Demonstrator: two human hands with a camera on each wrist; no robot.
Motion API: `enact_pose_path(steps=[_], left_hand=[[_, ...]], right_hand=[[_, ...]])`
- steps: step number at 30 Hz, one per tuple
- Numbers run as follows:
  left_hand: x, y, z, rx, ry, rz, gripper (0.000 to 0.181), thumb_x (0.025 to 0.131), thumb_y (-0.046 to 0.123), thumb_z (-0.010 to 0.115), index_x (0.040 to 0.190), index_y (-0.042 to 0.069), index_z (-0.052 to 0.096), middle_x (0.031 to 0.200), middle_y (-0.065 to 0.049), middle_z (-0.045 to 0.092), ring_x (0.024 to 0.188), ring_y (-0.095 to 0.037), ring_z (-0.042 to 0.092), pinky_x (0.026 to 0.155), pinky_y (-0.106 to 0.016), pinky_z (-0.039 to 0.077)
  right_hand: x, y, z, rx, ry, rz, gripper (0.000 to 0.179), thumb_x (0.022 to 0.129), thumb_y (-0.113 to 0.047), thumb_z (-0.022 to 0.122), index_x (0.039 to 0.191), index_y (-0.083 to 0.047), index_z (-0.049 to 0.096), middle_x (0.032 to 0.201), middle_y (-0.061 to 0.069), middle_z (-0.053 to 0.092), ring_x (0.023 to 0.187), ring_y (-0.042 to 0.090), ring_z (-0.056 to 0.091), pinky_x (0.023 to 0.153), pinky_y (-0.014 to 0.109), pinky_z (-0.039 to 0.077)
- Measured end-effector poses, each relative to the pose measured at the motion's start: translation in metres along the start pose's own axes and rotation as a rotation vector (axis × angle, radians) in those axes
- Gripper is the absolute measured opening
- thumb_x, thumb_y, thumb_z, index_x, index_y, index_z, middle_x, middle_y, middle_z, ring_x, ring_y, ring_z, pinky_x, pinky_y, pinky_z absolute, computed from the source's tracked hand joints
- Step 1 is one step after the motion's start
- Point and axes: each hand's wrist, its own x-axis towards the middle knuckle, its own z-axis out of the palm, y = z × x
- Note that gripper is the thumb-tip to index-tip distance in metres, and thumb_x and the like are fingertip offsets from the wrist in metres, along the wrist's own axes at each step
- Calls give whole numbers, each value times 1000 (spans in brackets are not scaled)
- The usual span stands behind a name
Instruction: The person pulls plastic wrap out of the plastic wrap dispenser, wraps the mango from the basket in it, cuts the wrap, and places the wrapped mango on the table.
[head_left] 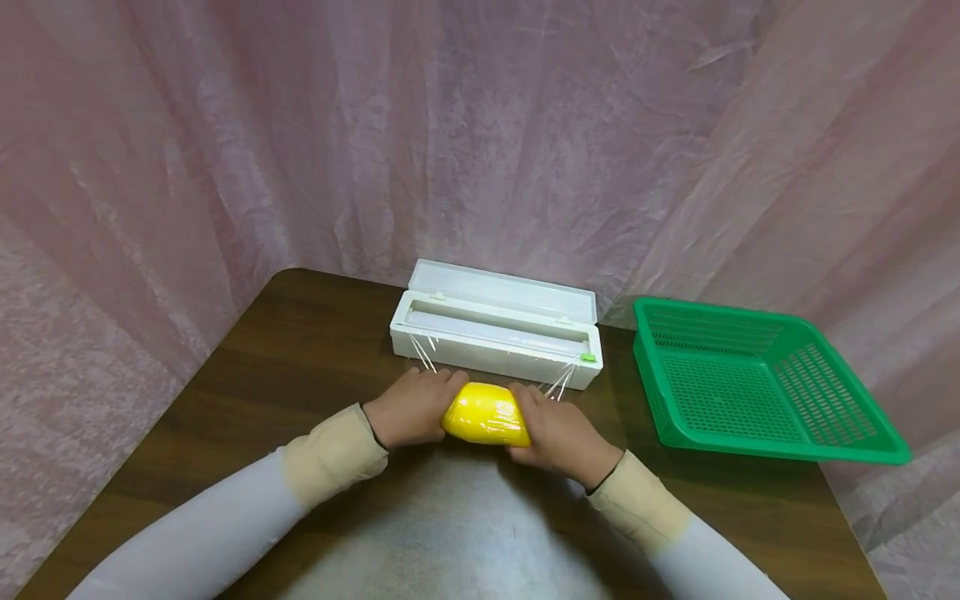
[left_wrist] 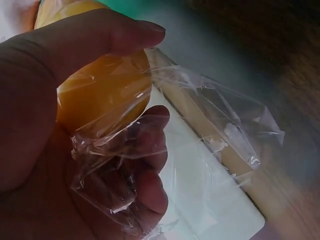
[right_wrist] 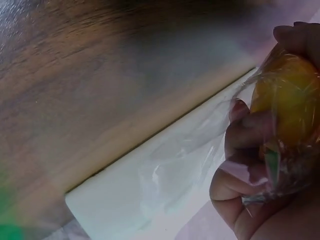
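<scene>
A smooth, rounded yellow object [head_left: 487,414] is held between both hands in front of the white cling film dispenser [head_left: 487,358]. Its glossy surface is covered in clear cling film [left_wrist: 225,107]. My left hand [head_left: 415,407] grips its left end, thumb on one side and fingers curled into the loose film. At the other end, my right hand [head_left: 562,435] holds it the same way, with bunched film [right_wrist: 285,175] between the fingers. Strands of film run from the dispenser's front corners down toward both hands. The dispenser's lid [head_left: 502,287] stands open behind its roll [head_left: 495,331].
A green plastic basket [head_left: 738,450] sits to the right of the dispenser, reaching past the table's right edge. A small green slider [head_left: 588,357] is at the dispenser's front right corner. Pink curtains [head_left: 525,125] hang behind the brown wooden table [head_left: 300,350].
</scene>
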Motion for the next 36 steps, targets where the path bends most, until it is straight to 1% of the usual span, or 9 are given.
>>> enact_pose_path(steps=[4, 9, 17, 22, 25, 30, 31, 33, 36], left_hand=[[6, -1, 2, 5, -33, -19, 63, 68, 19, 89, 119, 11, 53, 105, -8, 67, 92, -26, 65, 74, -43, 50], [13, -2, 4, 19, -86, -56, 63, 69, 21, 89, 119, 10, 54, 107, -9, 67, 95, -27, 65, 78, -46, 51], [22, 0, 2, 28, -128, -100, 58, 69, 19, 87, 115, 5, 54, 102, -12, 67, 88, -30, 65, 76, -49, 51], [25, -3, 3, 22, -138, -136, 59, 69, 20, 87, 116, 4, 54, 101, -11, 66, 88, -27, 63, 78, -49, 51], [25, -6, 1, 16, -132, -148, 62, 68, 23, 89, 116, 4, 55, 104, -11, 66, 92, -27, 63, 83, -49, 51], [22, -6, -9, -9, -174, -184, 76, 64, 37, 94, 120, 4, 54, 111, -11, 62, 102, -29, 59, 87, -49, 46], [21, -5, -11, -9, -172, -189, 79, 63, 39, 95, 121, 4, 54, 114, -12, 61, 105, -29, 58, 88, -50, 46], [19, -2, -13, 5, -122, -173, 83, 63, 42, 95, 124, 4, 52, 117, -13, 59, 110, -31, 56, 90, -51, 45], [17, 6, -13, 63, 20, -83, 86, 64, 42, 95, 128, 5, 52, 123, -14, 57, 117, -34, 55, 93, -53, 46]], right_hand=[[2, 4, 3, 22, 18, 1, 87, 70, -37, 88, 135, 1, 44, 108, 13, 66, 75, 23, 65, 66, 40, 58], [4, 10, 7, 70, 22, 25, 80, 70, -37, 88, 128, -3, 45, 103, 9, 66, 70, 22, 64, 66, 38, 56], [8, 15, 7, 100, -52, 79, 77, 74, -42, 85, 130, -7, 47, 107, 7, 60, 80, 19, 62, 70, 37, 56], [13, 19, 8, 90, -71, 59, 77, 75, -42, 83, 133, -5, 48, 110, 9, 59, 85, 22, 63, 76, 39, 57], [16, 21, 7, 94, -91, 57, 75, 75, -41, 81, 132, -5, 49, 108, 8, 59, 81, 21, 63, 74, 39, 56], [21, 25, 2, 135, -150, 75, 71, 76, -41, 79, 130, -6, 50, 104, 6, 57, 74, 18, 59, 68, 36, 53], [23, 25, 1, 146, -164, 78, 70, 76, -40, 79, 130, -5, 50, 103, 6, 57, 74, 18, 58, 68, 36, 53], [25, 26, -2, 167, -196, 88, 69, 76, -40, 79, 129, -5, 50, 103, 5, 58, 75, 17, 57, 68, 35, 52], [29, 27, -5, 188, -227, 94, 66, 76, -38, 79, 126, -4, 52, 101, 5, 58, 76, 16, 56, 71, 34, 51]])
